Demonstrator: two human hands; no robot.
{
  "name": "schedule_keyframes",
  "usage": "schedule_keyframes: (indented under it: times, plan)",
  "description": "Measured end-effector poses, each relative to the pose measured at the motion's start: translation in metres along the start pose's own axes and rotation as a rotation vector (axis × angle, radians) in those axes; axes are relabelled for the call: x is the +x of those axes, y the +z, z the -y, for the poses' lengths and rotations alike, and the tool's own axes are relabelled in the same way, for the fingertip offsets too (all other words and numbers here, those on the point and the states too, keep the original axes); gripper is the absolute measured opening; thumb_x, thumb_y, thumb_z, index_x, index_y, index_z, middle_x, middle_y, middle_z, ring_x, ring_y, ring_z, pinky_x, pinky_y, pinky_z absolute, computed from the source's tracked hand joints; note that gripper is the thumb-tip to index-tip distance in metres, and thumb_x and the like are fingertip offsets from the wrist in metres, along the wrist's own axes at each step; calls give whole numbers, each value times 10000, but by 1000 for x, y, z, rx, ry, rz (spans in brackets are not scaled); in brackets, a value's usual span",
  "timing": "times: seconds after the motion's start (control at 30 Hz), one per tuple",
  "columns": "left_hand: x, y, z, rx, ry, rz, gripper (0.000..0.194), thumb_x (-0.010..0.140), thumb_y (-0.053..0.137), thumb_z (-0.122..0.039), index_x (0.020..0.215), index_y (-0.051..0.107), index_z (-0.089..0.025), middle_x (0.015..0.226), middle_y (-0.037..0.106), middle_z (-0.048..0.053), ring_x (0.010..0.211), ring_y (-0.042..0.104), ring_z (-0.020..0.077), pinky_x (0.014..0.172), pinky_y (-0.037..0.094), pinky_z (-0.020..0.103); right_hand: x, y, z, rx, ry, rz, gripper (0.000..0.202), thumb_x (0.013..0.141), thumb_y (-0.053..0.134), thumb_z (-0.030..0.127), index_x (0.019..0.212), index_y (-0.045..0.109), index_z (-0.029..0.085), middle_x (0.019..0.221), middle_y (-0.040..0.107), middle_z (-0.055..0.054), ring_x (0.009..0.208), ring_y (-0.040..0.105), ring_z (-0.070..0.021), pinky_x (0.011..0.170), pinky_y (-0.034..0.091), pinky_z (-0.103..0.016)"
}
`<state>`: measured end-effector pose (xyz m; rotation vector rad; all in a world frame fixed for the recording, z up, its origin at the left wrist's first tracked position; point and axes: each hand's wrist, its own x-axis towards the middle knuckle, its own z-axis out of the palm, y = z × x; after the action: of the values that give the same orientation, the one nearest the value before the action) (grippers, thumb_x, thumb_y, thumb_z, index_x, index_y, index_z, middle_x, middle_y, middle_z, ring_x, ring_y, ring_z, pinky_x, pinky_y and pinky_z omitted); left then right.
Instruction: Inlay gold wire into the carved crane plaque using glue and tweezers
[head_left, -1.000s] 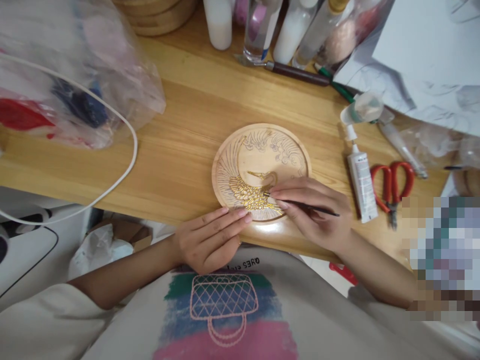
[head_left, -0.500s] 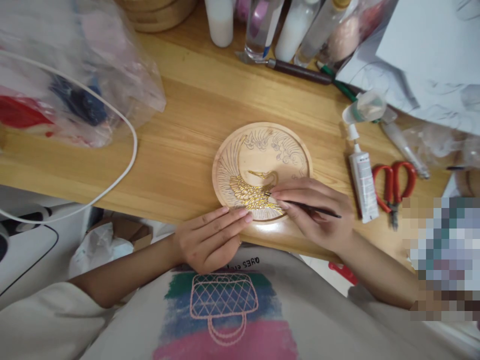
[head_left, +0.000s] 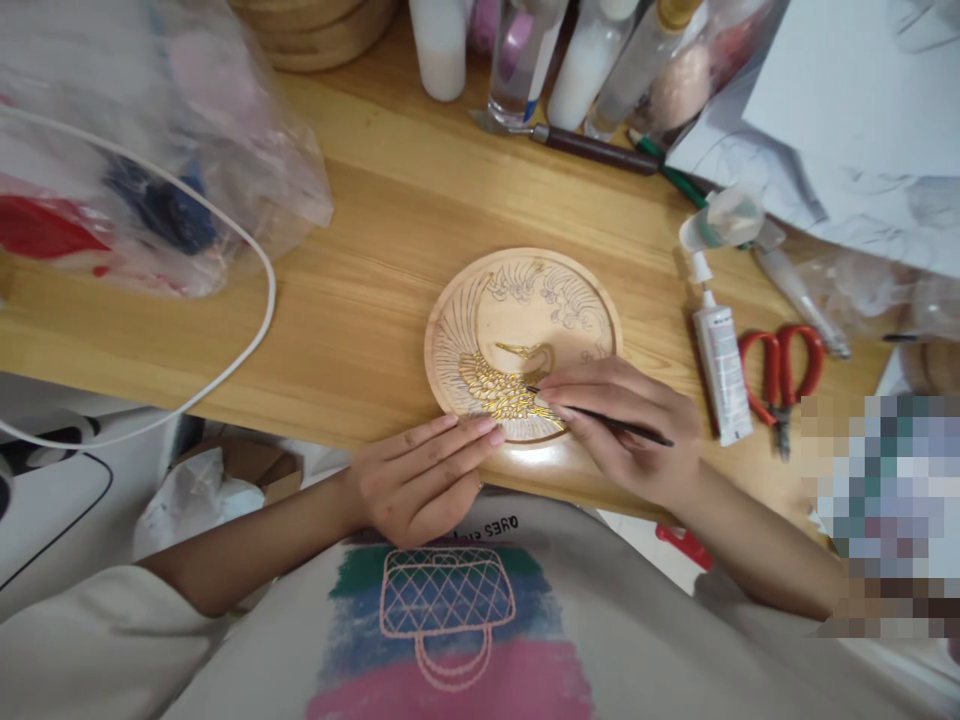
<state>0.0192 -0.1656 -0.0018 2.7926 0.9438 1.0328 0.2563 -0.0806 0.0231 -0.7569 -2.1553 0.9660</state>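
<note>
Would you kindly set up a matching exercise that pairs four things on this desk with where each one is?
Things:
1. brush
2. scissors
3. glue tube
4. left hand

Places:
A. flat on the desk, just right of the glue tube
B. fingertips at the near rim of the round wooden plaque
C. pinched in the right hand, tip on the gold bird
D. lying between the plaque and the red handles

Pairs: 1-C, 2-A, 3-D, 4-B
</note>
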Motion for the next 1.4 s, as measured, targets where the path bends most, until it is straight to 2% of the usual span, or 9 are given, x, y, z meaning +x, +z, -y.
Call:
schedule_keyframes:
  times: [0.1, 0.33, 0.57, 1.0, 1.4]
  plan:
    - [-1, 1, -1, -11, -2, -8, 85, 878, 537, -103, 815, 589, -124, 1091, 744, 165, 1160, 670, 259, 1007, 581, 350, 1, 1, 1, 14, 34, -18, 268, 866, 640, 85, 1074, 715, 236, 976, 773, -63, 901, 737, -193, 800, 619, -350]
    - [-4, 1, -1, -29, -18, -5, 66, 895, 559, -120, 837, 588, -134, 1243, 692, 166, 1259, 605, 251, 1067, 542, 350, 2, 3, 2, 61, 119, -67, 222, 864, 642, 86, 998, 731, 239, 897, 779, -43, 837, 740, -185, 731, 623, -324]
    - [0, 0, 1, 17, 2, -8, 122, 910, 512, -121, 811, 580, -147, 1064, 761, 134, 1158, 669, 238, 994, 593, 332, 2, 3, 1, 74, 113, -65, 230, 851, 650, 56, 995, 733, 215, 894, 774, -57, 855, 736, -179, 755, 612, -314]
    - [0, 0, 1, 8, 2, -8, 105, 897, 511, -119, 821, 582, -133, 1063, 755, 154, 1156, 672, 255, 1003, 585, 349, 4, 1, 2, 90, 137, -52, 194, 856, 658, 74, 971, 737, 208, 893, 779, -50, 847, 739, -170, 769, 618, -307]
    - [0, 0, 0, 43, -1, 7, 121, 908, 507, -129, 818, 576, -168, 1089, 760, 101, 1202, 642, 219, 1009, 584, 322, 6, 1, 3, 127, 126, -48, 184, 843, 671, 58, 949, 736, 194, 879, 775, -60, 847, 737, -170, 762, 616, -301]
